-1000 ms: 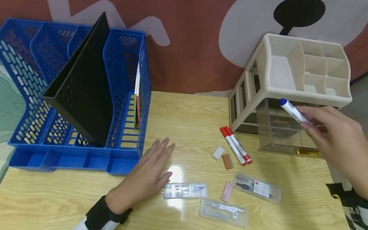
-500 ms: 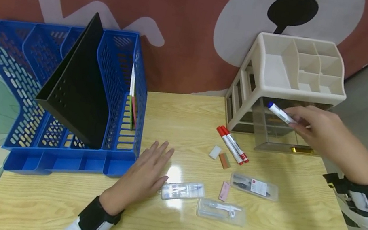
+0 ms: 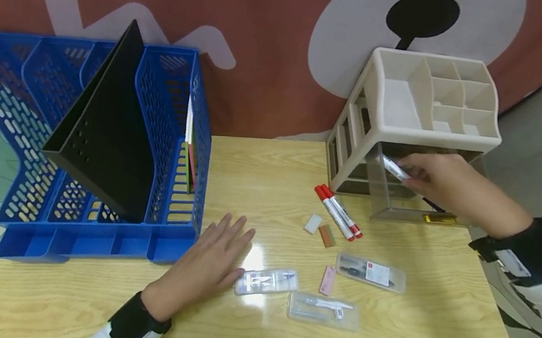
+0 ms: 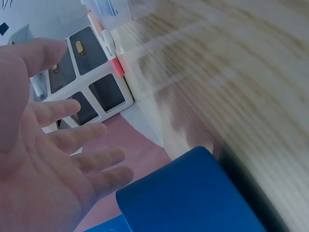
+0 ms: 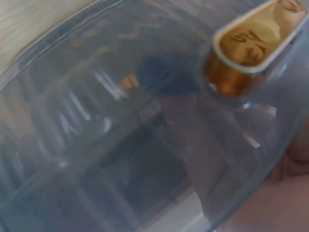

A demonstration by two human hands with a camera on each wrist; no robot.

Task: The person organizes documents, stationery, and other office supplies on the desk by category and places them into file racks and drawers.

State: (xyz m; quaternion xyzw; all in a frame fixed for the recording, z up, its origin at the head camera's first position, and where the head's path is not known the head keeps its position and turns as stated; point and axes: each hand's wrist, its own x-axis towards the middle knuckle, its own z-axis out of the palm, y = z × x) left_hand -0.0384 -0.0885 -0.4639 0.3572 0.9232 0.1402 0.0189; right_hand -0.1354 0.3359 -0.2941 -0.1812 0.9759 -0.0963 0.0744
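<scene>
My right hand (image 3: 438, 177) pinches a white marker (image 3: 395, 168) and reaches into the pulled-out clear drawer (image 3: 381, 206) of a cream desk organizer (image 3: 382, 125). In the right wrist view the drawer's gold handle (image 5: 251, 43) and see-through front fill most of the picture; part of the hand (image 5: 275, 200) shows at lower right. My left hand (image 3: 205, 263) lies on the tabletop, fingers straight, between the blue file rack (image 3: 128, 237) and a clear plastic case (image 3: 266, 282). In the left wrist view its palm (image 4: 43, 169) faces the camera, holding nothing.
Two red-capped markers (image 3: 334, 211) lie before the organizer. Near them are a white eraser (image 3: 313, 223), a brown-and-green block (image 3: 327, 236) and a pink block (image 3: 327, 280). Two more clear cases (image 3: 324, 311) lie closer to the middle. A black folder (image 3: 112, 141) leans in the rack.
My right hand has moved down and left with the marker, from above the drawer to inside it. The left hand stays on the table. The view has shifted slightly.
</scene>
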